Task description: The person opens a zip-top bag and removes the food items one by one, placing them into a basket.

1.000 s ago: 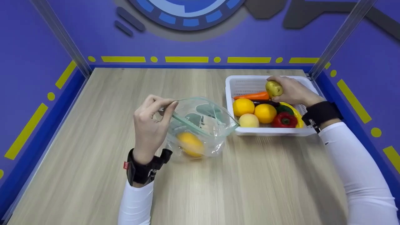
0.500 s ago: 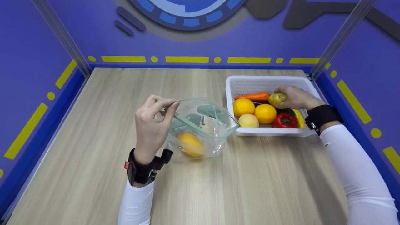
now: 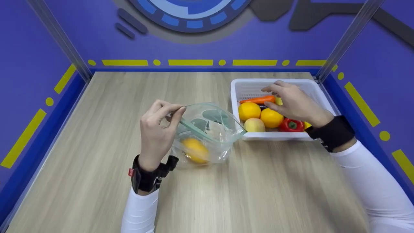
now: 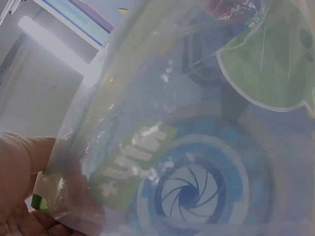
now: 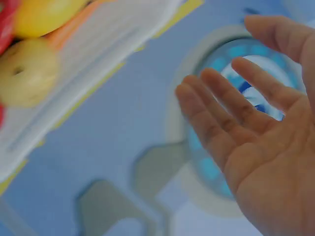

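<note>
My left hand [image 3: 158,129] pinches the rim of a clear zip bag [image 3: 223,142] between thumb and fingers, and the bag's mouth gapes. Inside the bag lies one yellow-orange fruit [image 3: 195,150], blurred by the plastic. In the left wrist view the bag [image 4: 147,98] fills most of the picture. Over the white basket [image 3: 237,84] my right hand [image 3: 292,102] hovers with fingers spread and nothing in it. The potato [image 5: 29,73] lies in the basket in the right wrist view; the hand mostly covers it in the head view.
The basket also holds a carrot [image 3: 258,99], two yellow-orange fruits [image 3: 249,111], a peach [image 3: 255,125] and a red bell pepper [image 3: 291,125]. An eggplant and a yellow item are mostly covered by the right hand. Blue panels [image 3: 200,48] wall the wooden table [image 3: 129,94] at the back and sides.
My right hand has put the potato down in the basket, let go of it, and lifted with its fingers spread. The left hand keeps the bag in place.
</note>
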